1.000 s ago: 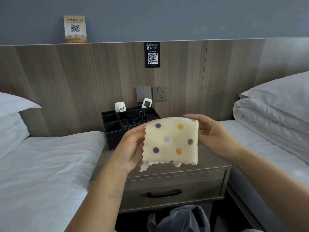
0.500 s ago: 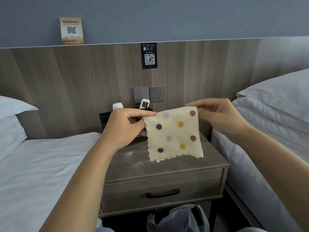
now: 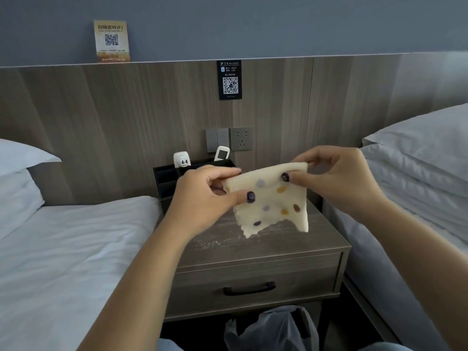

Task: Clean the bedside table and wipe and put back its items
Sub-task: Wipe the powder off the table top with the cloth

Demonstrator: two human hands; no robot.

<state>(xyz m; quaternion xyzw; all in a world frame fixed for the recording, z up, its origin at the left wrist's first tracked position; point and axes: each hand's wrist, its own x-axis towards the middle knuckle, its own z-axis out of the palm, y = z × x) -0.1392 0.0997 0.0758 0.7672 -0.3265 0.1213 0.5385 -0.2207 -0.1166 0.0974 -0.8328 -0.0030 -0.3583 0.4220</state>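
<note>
Two beds: left bed [image 3: 76,249] at 9 o'clock with white sheet and pillows, right bed [image 3: 415,198] at 3 o'clock with stacked white bedding. Wooden headboard [image 3: 101,127] spans the rear, 12 o'clock. Bedside table [image 3: 253,264] between the beds, centre to 6 o'clock, one drawer with a black handle; pale dust specks on its top. Black organiser [image 3: 167,178] at the table's back left, holding a white plug and a white remote [image 3: 221,153]. Cloth [image 3: 271,201], cream with coloured dots, held in the air above the table top, hanging from its upper edge. Left hand [image 3: 202,196] pinches the cloth's upper left corner; right hand [image 3: 339,178] pinches its upper right corner.
</note>
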